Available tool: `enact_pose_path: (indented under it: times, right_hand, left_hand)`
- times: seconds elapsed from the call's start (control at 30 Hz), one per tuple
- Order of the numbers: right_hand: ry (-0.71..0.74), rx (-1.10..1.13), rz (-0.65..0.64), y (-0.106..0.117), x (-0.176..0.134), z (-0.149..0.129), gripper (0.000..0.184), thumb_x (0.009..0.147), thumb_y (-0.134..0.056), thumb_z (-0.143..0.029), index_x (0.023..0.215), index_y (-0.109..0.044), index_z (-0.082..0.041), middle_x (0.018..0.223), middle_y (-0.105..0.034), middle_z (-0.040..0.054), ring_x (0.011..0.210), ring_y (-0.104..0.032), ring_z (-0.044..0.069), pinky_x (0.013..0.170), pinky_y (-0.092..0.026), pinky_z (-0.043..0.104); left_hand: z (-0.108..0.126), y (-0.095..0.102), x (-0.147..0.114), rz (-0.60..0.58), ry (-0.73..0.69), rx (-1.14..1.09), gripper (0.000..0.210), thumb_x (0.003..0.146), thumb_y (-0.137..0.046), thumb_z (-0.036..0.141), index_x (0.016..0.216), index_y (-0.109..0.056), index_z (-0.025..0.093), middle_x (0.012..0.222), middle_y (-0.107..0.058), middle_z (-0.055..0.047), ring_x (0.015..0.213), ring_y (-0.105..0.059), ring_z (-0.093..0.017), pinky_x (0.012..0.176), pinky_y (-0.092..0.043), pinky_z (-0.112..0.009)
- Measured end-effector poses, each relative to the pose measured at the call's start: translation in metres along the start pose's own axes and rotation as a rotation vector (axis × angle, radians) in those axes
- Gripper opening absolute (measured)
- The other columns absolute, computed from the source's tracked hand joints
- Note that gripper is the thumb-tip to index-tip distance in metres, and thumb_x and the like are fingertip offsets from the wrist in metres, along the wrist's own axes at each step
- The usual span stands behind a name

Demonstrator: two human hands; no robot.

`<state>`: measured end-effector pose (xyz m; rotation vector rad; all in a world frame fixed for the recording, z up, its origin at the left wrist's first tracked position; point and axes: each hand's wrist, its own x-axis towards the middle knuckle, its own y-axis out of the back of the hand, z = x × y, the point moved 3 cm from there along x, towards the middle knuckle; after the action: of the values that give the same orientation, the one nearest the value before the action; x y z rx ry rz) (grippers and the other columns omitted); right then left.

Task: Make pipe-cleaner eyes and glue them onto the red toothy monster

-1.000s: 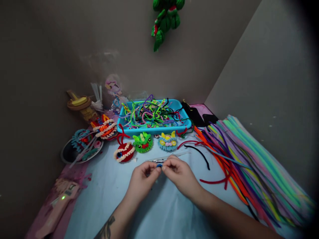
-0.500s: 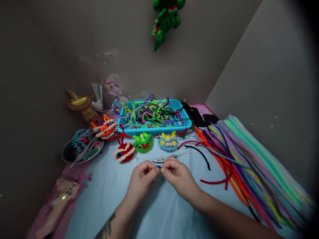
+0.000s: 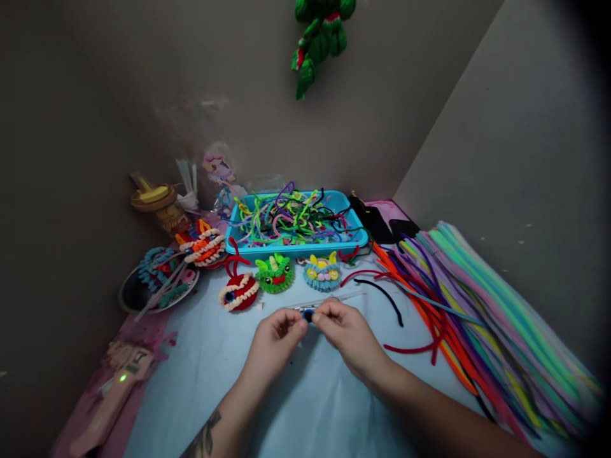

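Between my fingertips sits a small blue and black coil (image 3: 309, 315), seemingly of pipe cleaner. My left hand (image 3: 277, 334) pinches near its left side, thumb and forefinger together. On its right edge my right hand (image 3: 344, 331) is closed, fingertips gripping it. Just beyond the hands lies a metal tool (image 3: 300, 308), partly covered by my fingers. Behind them rest a red pipe-cleaner ball with cream trim and a blue eye (image 3: 238, 292), a green dragon head (image 3: 275, 273) and a light blue head with yellow eyes (image 3: 323, 272).
A blue tray (image 3: 296, 249) of tangled pipe-cleaner scraps stands at the back. Bundles of coloured pipe cleaners (image 3: 501, 318) cover the right side, with a loose black one (image 3: 382, 298) beside them. A metal bowl (image 3: 128, 296) and a pink glue gun (image 3: 114, 397) are at left.
The small blue piece has turned between my fingers, so its dark centre now shows. My right hand has shifted slightly; the things on the table stay put.
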<state>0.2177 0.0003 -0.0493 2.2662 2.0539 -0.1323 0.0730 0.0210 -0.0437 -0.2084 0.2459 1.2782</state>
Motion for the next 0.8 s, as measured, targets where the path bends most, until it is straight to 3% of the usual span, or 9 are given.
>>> enact_pose_path:
  times: [0.3,0.47,0.57,0.8]
  right_hand:
    - [0.031,-0.058,-0.007,-0.0017,-0.0001,-0.0025,0.019,0.074,-0.062,-0.029,0.06,-0.06,-0.016,0.065,-0.05,-0.002,0.062,-0.046,0.012,0.06,-0.035,0.024]
    - [-0.051,0.07,-0.011,0.0,0.0016,0.0036,0.024,0.076,-0.063,-0.04,0.069,-0.064,-0.017,0.058,-0.047,-0.0037,0.051,-0.039,0.01,0.05,-0.03,0.024]
    - [-0.086,0.118,-0.022,0.0002,0.0013,0.004,0.024,0.073,-0.067,-0.04,0.076,-0.065,-0.017,0.056,-0.049,-0.0044,0.05,-0.038,0.01,0.049,-0.029,0.024]
    - [-0.054,0.052,-0.013,-0.0019,0.0011,0.0024,0.019,0.073,-0.065,-0.033,0.066,-0.06,-0.017,0.06,-0.049,-0.0036,0.053,-0.039,0.009,0.05,-0.029,0.022]
  left_hand:
    - [0.0055,-0.0005,-0.003,0.055,-0.029,0.052,0.025,0.066,-0.067,0.037,0.061,-0.056,0.015,0.053,-0.046,0.005,0.05,-0.036,-0.008,0.049,-0.029,-0.02]
    - [0.0015,0.0012,-0.0022,0.049,0.036,0.007,0.029,0.067,-0.067,0.043,0.067,-0.059,0.015,0.048,-0.039,0.009,0.043,-0.029,-0.006,0.045,-0.024,-0.02]
    - [0.0016,0.0016,-0.0021,0.049,0.006,0.016,0.028,0.067,-0.068,0.042,0.068,-0.059,0.015,0.05,-0.043,0.008,0.045,-0.032,-0.006,0.047,-0.026,-0.019]
    - [0.0012,0.0015,-0.0011,0.036,-0.086,0.122,0.021,0.072,-0.063,0.035,0.069,-0.06,0.014,0.059,-0.052,0.003,0.055,-0.043,-0.01,0.054,-0.034,-0.021]
